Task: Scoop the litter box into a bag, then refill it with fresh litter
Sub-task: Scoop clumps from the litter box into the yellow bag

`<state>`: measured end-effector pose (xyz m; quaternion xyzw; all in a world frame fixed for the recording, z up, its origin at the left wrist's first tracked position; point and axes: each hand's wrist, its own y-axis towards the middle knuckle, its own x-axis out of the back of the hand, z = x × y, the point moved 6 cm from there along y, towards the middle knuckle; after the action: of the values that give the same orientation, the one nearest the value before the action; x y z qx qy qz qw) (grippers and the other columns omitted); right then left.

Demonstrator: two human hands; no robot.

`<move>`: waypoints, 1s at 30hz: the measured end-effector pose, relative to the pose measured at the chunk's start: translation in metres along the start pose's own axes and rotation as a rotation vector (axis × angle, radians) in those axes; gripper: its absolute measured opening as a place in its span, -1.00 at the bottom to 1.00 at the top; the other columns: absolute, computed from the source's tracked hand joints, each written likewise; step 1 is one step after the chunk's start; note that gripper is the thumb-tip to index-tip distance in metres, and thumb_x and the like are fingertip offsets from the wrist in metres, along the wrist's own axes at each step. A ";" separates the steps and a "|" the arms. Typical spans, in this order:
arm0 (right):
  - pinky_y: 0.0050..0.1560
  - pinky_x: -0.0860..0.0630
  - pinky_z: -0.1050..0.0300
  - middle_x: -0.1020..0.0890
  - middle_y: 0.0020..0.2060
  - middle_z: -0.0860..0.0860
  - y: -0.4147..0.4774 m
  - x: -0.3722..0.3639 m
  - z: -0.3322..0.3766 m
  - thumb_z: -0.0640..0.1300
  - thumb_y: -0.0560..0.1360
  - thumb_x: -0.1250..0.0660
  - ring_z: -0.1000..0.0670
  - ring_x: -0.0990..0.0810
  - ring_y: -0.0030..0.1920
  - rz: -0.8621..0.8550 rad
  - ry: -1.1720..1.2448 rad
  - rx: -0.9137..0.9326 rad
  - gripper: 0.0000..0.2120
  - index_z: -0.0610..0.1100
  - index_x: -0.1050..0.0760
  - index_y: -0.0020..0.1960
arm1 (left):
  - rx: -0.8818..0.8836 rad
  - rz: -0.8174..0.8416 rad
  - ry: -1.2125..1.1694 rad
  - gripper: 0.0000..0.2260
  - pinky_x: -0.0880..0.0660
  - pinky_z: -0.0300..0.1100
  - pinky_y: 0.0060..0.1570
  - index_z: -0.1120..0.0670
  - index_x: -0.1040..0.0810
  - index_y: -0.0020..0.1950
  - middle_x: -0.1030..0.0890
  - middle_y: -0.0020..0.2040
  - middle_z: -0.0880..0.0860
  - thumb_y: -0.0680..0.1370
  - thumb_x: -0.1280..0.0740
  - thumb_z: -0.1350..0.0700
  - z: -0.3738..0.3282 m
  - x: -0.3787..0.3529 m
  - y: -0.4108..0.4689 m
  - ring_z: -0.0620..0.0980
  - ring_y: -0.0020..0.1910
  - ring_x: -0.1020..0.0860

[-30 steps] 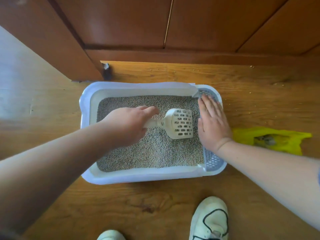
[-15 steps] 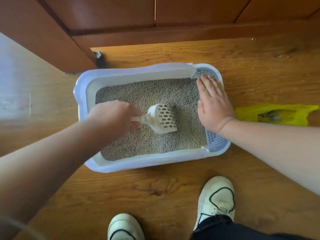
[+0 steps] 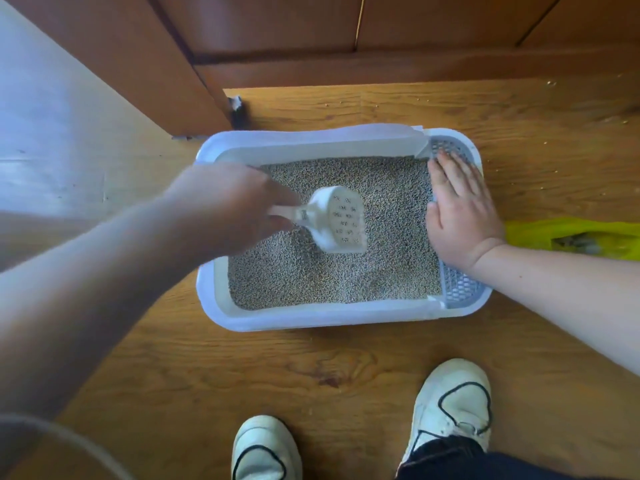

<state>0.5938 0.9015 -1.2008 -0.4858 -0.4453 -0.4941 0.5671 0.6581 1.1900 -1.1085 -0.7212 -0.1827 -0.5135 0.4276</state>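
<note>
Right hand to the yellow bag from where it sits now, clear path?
Probably yes. The right hand lies flat and empty on the litter box's grated right edge, and the yellow bag lies on the floor just beyond that side, with nothing visible between them.

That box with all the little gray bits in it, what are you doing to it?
It is a litter box on the wooden floor, being cleaned. The left hand grips a white slotted scoop and works it through the gray litter. The right hand lies flat on the box's grated right end to steady it. A yellow bag waits on the floor to the right of the box. The scoop looks empty.
</note>
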 end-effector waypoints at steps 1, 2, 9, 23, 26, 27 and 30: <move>0.58 0.04 -0.07 -0.15 0.58 -0.14 -0.001 0.000 0.000 -0.10 0.57 -0.04 -0.12 -0.08 0.57 -0.001 -0.001 -0.001 -0.41 -0.22 -0.12 0.57 | -0.030 0.004 -0.048 -0.80 -0.49 -0.15 -0.23 -0.33 -0.51 0.16 -0.47 -0.20 -0.13 0.54 -0.28 -0.20 -0.013 -0.006 0.003 -0.03 -0.19 -0.50; 0.58 0.04 -0.07 -0.15 0.58 -0.14 -0.001 0.001 -0.001 -0.10 0.57 -0.04 -0.12 -0.07 0.58 -0.001 -0.005 0.001 -0.41 -0.22 -0.12 0.57 | -0.067 0.008 -0.082 -0.77 -0.50 -0.14 -0.21 -0.32 -0.50 0.20 -0.45 -0.15 -0.13 0.55 -0.28 -0.19 -0.025 -0.014 0.005 -0.01 -0.16 -0.52; 0.58 0.03 -0.07 -0.18 0.56 -0.16 -0.001 0.000 -0.001 -0.09 0.57 -0.04 -0.15 -0.12 0.56 -0.016 -0.020 0.021 -0.42 -0.24 -0.16 0.56 | -0.209 0.061 -0.071 -0.68 -0.43 -0.19 -0.36 -0.32 -0.35 0.38 -0.48 0.01 -0.14 0.62 -0.17 -0.17 -0.079 -0.071 -0.009 -0.06 -0.26 -0.53; 0.58 0.03 -0.08 -0.19 0.56 -0.16 -0.001 0.002 0.002 -0.10 0.57 -0.04 -0.14 -0.12 0.57 -0.011 -0.012 0.015 -0.42 -0.23 -0.16 0.56 | -0.042 -0.232 -0.030 -0.71 -0.50 -0.01 -0.16 -0.06 -0.48 0.25 -0.58 -0.06 0.01 0.58 -0.19 -0.10 -0.012 -0.062 -0.013 0.16 -0.09 -0.59; 0.59 0.06 -0.05 -0.16 0.57 -0.14 -0.001 0.001 0.001 -0.10 0.59 -0.05 -0.13 -0.09 0.58 -0.001 -0.022 0.010 -0.43 -0.22 -0.13 0.57 | -0.044 -0.250 -0.038 -0.72 -0.47 0.00 -0.12 -0.06 -0.45 0.27 -0.55 -0.01 0.03 0.59 -0.21 -0.09 -0.027 -0.068 -0.008 0.15 -0.06 -0.57; 0.59 0.07 -0.05 -0.15 0.58 -0.14 -0.001 0.001 0.000 -0.10 0.60 -0.06 -0.12 -0.07 0.58 0.004 -0.026 0.010 -0.44 -0.21 -0.12 0.58 | -0.043 -0.265 -0.047 -0.72 -0.46 0.00 -0.12 -0.06 -0.45 0.28 -0.54 -0.02 0.03 0.59 -0.21 -0.09 -0.031 -0.069 -0.005 0.15 -0.06 -0.57; 0.59 0.06 -0.05 -0.12 0.58 -0.13 -0.002 0.001 0.001 -0.11 0.61 -0.05 -0.11 -0.05 0.58 0.013 -0.023 0.009 -0.44 -0.21 -0.10 0.59 | -0.050 -0.280 -0.081 -0.70 -0.45 -0.01 -0.12 -0.06 -0.46 0.27 -0.50 -0.03 0.04 0.60 -0.16 -0.11 -0.044 -0.069 0.009 0.14 -0.07 -0.54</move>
<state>0.5923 0.9021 -1.1997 -0.4916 -0.4508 -0.4828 0.5674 0.6112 1.1616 -1.1693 -0.7192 -0.2858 -0.5432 0.3257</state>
